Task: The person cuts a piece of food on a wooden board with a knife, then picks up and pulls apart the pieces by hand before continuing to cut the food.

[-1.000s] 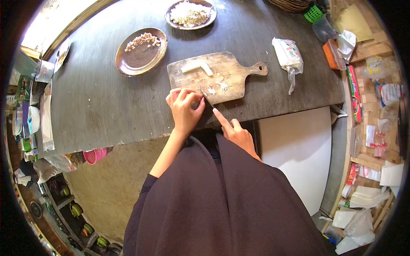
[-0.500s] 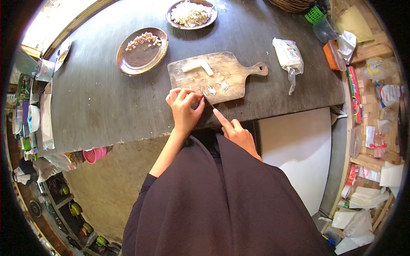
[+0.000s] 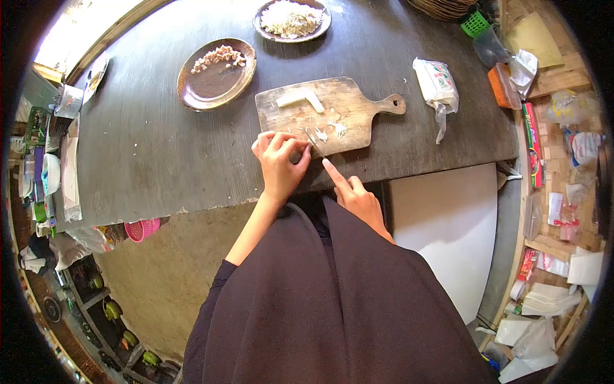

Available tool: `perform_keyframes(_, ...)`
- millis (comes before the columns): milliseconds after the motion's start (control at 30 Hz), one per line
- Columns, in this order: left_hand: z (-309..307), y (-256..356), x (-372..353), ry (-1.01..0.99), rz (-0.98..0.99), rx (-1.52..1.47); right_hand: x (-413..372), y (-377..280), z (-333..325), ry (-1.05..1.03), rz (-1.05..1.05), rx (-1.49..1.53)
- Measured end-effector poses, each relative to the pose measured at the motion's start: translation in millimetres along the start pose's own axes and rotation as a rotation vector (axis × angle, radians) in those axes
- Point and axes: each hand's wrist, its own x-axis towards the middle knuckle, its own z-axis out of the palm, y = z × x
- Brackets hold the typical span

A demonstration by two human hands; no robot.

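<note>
A wooden cutting board (image 3: 355, 118) with a handle lies on the dark table. At its near left corner my left hand (image 3: 279, 160) is closed, fingers curled and pinched; what they hold is hidden. My right hand (image 3: 359, 203) grips a small knife (image 3: 314, 144), index finger stretched along it. The thin blade rests over the board's near edge, beside my left fingertips. Thin pale shreds (image 3: 339, 130) lie just beyond the blade. Farther up the board are pale, peeled vegetable-like pieces (image 3: 313, 101), set at an angle to each other.
A brown plate (image 3: 214, 89) holds small pinkish pieces; another plate (image 3: 257, 24) behind it carries a pale shredded heap. To the right lies a white plastic packet (image 3: 437, 83). An orange container (image 3: 504, 88) and a green basket (image 3: 474, 24) stand near the right wall.
The view has shifted slightly, so the board and plates appear a little farther right. Both hands keep nearly the same places on the board, the knife still beside my left fingers.
</note>
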Motion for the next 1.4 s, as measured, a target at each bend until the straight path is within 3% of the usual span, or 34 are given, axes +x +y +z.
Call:
perform_keyframes(933, 1, -1, -1, 0.018, 0.0, -0.021, 0, 0, 7, -0.008, -0.019, -0.006)
perform_keyframes(1033, 0, 0, -1, 0.014, -0.001, -0.021, 2, -3, 4, -0.034, -0.011, -0.012)
perform_keyframes(1100, 0, 1, -1, 0.014, -0.001, -0.018, 4, -8, -3, -0.2, 0.093, -0.007)
perform_keyframes(1200, 0, 1, -1, 0.021, 0.002, -0.019, 6, 0, 13, -0.026, -0.005, -0.007)
perform_keyframes(1400, 0, -1, -2, 0.012, 0.002, -0.02, 1, 4, 16, 0.031, -0.061, -0.036)
